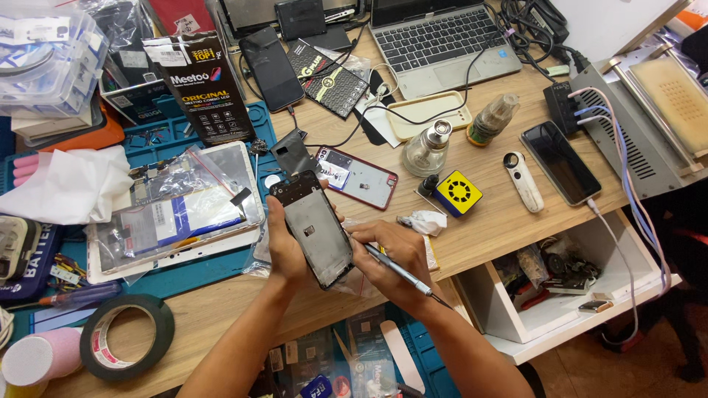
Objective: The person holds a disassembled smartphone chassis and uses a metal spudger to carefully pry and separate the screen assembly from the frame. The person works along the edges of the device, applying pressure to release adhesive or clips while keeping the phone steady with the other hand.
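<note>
Cluttered with tools and phone parts, the wooden bench [487, 221] carries a teal work mat [192, 269] at its near left. Above its front edge the left hand [284, 247] grips a black, opened phone frame [317, 228], tilted upright. The right hand [391, 262] is closed around a slim grey metal screwdriver [402, 271], touching the frame's right edge.
</note>
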